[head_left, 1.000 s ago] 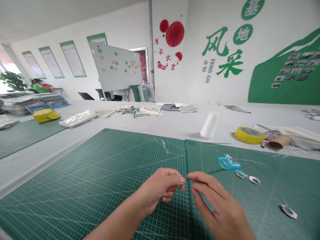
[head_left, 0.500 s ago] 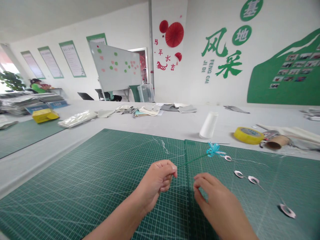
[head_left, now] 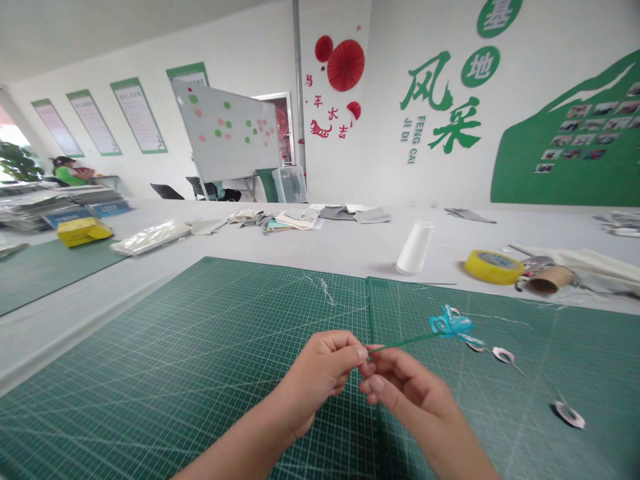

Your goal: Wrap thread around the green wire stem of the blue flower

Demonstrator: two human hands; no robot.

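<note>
Turquoise wire knot [head_left: 451, 325] on a green stem [head_left: 405, 343] hung over the green cutting mat [head_left: 200, 347] in the head view; the left hand [head_left: 320, 377] pinched the stem's end in a closed grip, while the right hand [head_left: 410, 393] curled against it, its grip unclear.

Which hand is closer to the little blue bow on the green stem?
The right hand is nearer, below and left of the blue bow. The left hand sits farther left.
</note>
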